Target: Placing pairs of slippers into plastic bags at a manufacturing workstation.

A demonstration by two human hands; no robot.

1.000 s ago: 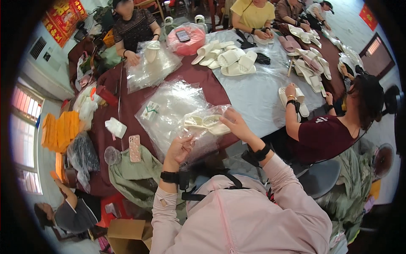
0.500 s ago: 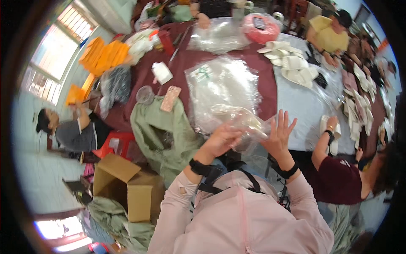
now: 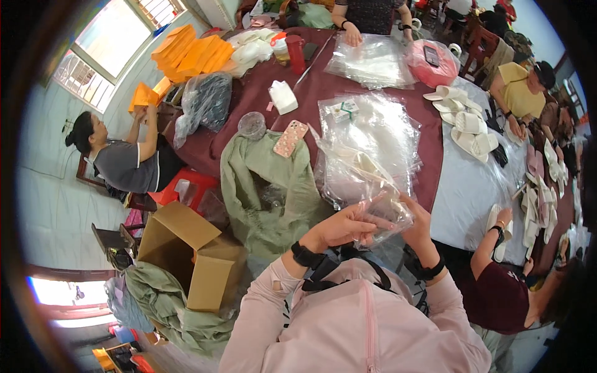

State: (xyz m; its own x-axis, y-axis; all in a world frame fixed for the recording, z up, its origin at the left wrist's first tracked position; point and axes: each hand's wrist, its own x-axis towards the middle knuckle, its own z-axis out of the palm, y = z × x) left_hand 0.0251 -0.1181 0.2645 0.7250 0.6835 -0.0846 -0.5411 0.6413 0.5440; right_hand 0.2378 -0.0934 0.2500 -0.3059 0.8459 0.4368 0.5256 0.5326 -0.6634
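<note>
Above the lap, left hand (image 3: 341, 228) and right hand (image 3: 415, 222) both grip a clear plastic bag (image 3: 384, 214).

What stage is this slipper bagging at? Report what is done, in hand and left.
Done: nothing clearly finished shows; whether any bag in the pile of clear plastic bags is filled cannot be told. In hand: left hand and right hand hold a clear bag with a pale slipper. Left: loose white slippers lie on the table's grey cloth.

Bright daylight from window (image 3: 118, 43) upper left, blown out. Glare on plastic bags (image 3: 373, 143). Strong fisheye bending, dark vignette at rim. Soft shadows, slight blur toward edges.
</note>
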